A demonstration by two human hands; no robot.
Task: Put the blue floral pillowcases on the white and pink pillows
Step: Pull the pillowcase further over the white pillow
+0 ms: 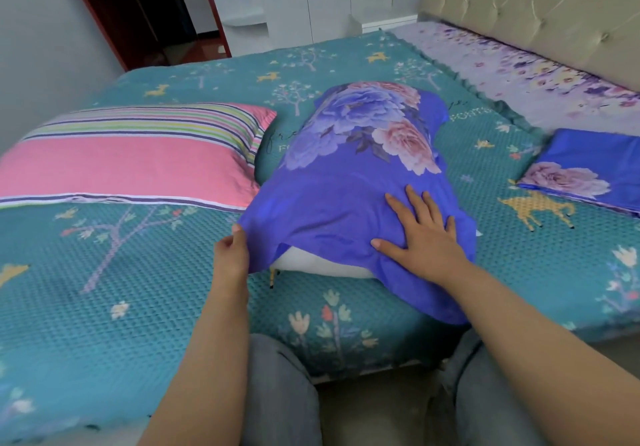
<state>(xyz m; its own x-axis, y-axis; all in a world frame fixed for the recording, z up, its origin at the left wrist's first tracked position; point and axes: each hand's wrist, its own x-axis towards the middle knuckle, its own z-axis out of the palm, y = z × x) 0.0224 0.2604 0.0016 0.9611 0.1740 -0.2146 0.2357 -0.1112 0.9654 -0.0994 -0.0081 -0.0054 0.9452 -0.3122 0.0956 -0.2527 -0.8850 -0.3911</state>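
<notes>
Blue floral pillowcase (pixel 349 182): mid-bed, over white pillow (pixel 311 267), near end uncovered. Left hand (pixel 231 250): pinches the case's near-left edge. Right hand (pixel 420 234): spread flat on case. Pink pillow (pixel 131 158): left, bare. Second pillowcase (pixel 595 172): folded, far right.

Single head-worn wide-angle view, looking forward and steeply down from the near edge of the bed (pixel 138 307). The wearer's knees (pixel 277 393) fill the bottom of the frame and both forearms reach in from below, so the camera sits close above the work. The line of sight runs across the mattress toward a doorway (pixel 138 12) at upper left and the padded headboard (pixel 536 5) at upper right; straight edges bow near the margins.
</notes>
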